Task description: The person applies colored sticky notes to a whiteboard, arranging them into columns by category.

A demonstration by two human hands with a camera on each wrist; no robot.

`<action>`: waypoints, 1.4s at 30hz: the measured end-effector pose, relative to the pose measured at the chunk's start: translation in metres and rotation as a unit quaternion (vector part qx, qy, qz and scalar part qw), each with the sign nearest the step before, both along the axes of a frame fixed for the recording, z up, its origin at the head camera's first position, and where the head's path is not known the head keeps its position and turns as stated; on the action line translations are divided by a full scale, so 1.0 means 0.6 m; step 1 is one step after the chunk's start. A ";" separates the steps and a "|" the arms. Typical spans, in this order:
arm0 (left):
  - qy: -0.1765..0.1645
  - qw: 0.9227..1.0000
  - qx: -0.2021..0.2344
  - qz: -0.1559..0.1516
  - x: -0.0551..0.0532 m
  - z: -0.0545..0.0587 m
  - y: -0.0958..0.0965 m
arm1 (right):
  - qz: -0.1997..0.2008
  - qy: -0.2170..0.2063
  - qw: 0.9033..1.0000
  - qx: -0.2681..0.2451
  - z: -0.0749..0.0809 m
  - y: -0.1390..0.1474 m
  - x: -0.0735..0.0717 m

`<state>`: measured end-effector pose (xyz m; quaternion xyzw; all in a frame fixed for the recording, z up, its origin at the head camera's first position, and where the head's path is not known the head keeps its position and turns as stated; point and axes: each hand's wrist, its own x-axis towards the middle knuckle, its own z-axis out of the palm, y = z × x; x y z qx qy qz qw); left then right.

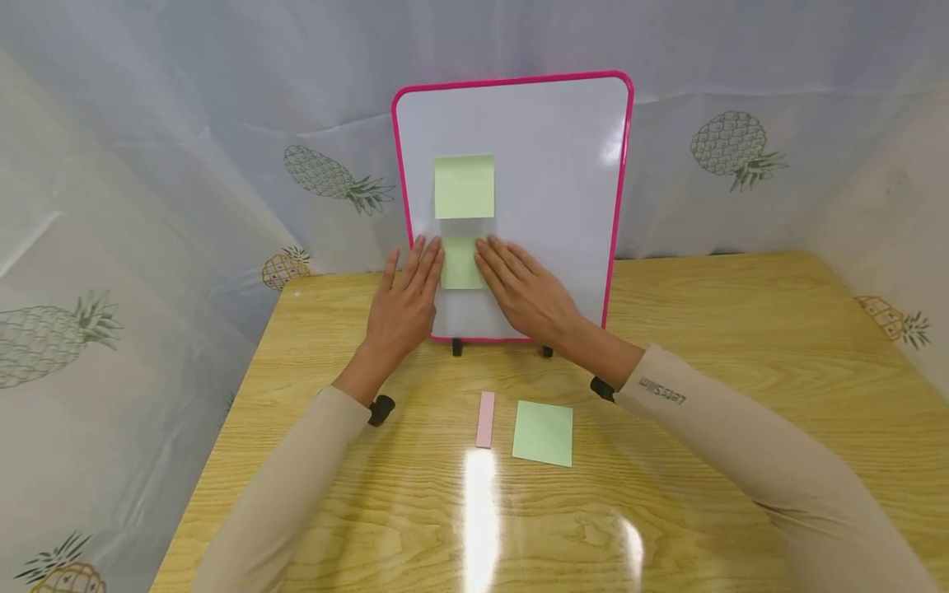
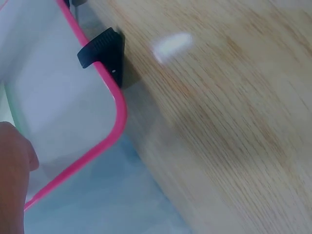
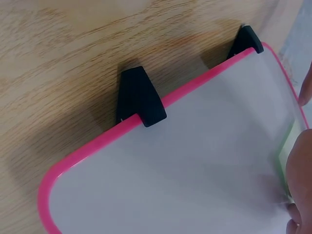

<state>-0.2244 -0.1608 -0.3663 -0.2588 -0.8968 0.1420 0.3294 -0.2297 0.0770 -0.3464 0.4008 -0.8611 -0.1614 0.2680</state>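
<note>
Head view: taken from above, aimed forward-down at whiteboard (image 1: 552, 189); wrist views: set close, its lower edge (image 3: 204, 78) shared.

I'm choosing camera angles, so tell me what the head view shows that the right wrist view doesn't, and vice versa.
Only head: the upper green sticky note, pink paper strip, tabletop green sticky note and printed pineapples.
Only right wrist: the rounded lower-right corner of the whiteboard.
Both: the rest of the whiteboard in part, black stand feet, lower green sticky note, right hand.

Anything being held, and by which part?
Nothing is held: the left grip and right grip, outstretched, rest at either side of the lower green sticky note on the whiteboard.
</note>
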 end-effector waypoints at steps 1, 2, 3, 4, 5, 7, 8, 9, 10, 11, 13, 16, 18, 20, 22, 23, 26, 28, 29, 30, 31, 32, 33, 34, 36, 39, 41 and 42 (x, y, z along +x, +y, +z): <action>0.001 1.000 0.001 -0.001 0.000 0.000 0.000 | 0.000 0.005 1.000 0.001 0.000 0.001 0.000; 0.002 1.000 0.001 -0.002 0.001 0.001 -0.001 | 0.001 0.009 1.000 0.002 0.001 0.002 0.001; 0.002 1.000 0.001 -0.002 0.001 0.001 -0.001 | 0.001 0.013 1.000 0.004 0.001 0.003 0.002; 0.002 1.000 0.001 -0.004 0.001 0.001 -0.001 | 0.001 0.016 1.000 0.005 0.001 0.003 0.002; 0.003 1.000 0.001 -0.005 0.002 0.001 -0.001 | 0.001 0.019 1.000 0.007 0.001 0.004 0.003; 0.002 1.000 0.001 -0.007 0.003 0.003 0.000 | 0.001 0.019 1.000 0.007 0.001 0.005 0.005; 0.003 1.000 0.002 -0.009 0.003 0.003 0.000 | 0.001 0.017 1.000 0.006 0.001 0.005 0.005; 0.002 1.000 0.003 -0.010 0.004 0.004 0.001 | 0.002 0.015 1.000 0.005 0.001 0.005 0.006; 0.002 1.000 0.003 -0.010 0.005 0.004 0.001 | 0.002 0.014 1.000 0.005 0.001 0.006 0.007; 0.003 1.000 0.003 -0.010 0.007 0.005 0.001 | 0.003 0.013 1.000 0.003 0.000 0.006 0.009; 0.004 1.000 0.005 -0.010 0.009 0.005 0.002 | 0.006 0.007 1.000 -0.003 0.000 0.005 0.011; 0.006 1.000 0.009 -0.014 0.015 0.006 0.002 | 0.013 -0.007 1.000 -0.014 0.001 0.004 0.018; 0.008 1.000 0.016 -0.022 0.020 0.006 0.003 | 0.018 -0.018 0.999 -0.024 0.002 0.003 0.023; 0.008 0.999 0.027 -0.031 0.027 0.007 0.003 | 0.023 -0.025 0.999 -0.036 0.003 0.003 0.030; 0.003 0.999 0.036 -0.036 0.036 0.008 0.003 | 0.028 -0.032 0.998 -0.054 0.002 0.003 0.039; -0.004 0.998 0.042 -0.037 0.042 0.007 0.004 | 0.032 -0.037 0.997 -0.068 0.001 0.003 0.044; -0.026 0.997 0.061 -0.041 0.064 0.008 0.006 | 0.045 -0.064 0.991 -0.112 -0.004 0.006 0.059; -0.047 0.995 0.081 -0.045 0.081 0.005 0.008 | 0.051 -0.093 0.984 -0.140 -0.008 0.009 0.070; -0.055 0.993 0.094 -0.050 0.089 0.003 0.010 | 0.053 -0.110 0.981 -0.153 -0.009 0.010 0.076; -0.062 0.990 0.110 -0.056 0.097 0.001 0.011 | 0.054 -0.125 0.977 -0.165 -0.010 0.012 0.082; -0.069 0.988 0.126 -0.063 0.106 -0.002 0.013 | 0.055 -0.142 0.973 -0.176 -0.011 0.014 0.088; -0.079 0.984 0.145 -0.071 0.115 -0.006 0.014 | 0.057 -0.157 0.968 -0.189 -0.012 0.017 0.095; -0.089 0.979 0.164 -0.080 0.125 -0.010 0.016 | 0.060 -0.173 0.962 -0.203 -0.014 0.019 0.103; -0.098 0.974 0.182 -0.089 0.134 -0.014 0.018 | 0.065 -0.187 0.956 -0.218 -0.016 0.021 0.110; -0.117 0.961 0.223 -0.112 0.153 -0.024 0.021 | 0.073 -0.215 0.943 -0.244 -0.022 0.025 0.126; -0.147 0.939 0.277 -0.142 0.180 -0.041 0.022 | 0.083 -0.256 0.923 -0.273 -0.035 0.027 0.149; -0.165 0.924 0.308 -0.156 0.196 -0.052 0.021 | 0.081 -0.284 0.912 -0.285 -0.045 0.027 0.165; -0.172 0.918 0.319 -0.162 0.202 -0.057 0.021 | 0.079 -0.299 0.906 -0.288 -0.050 0.027 0.173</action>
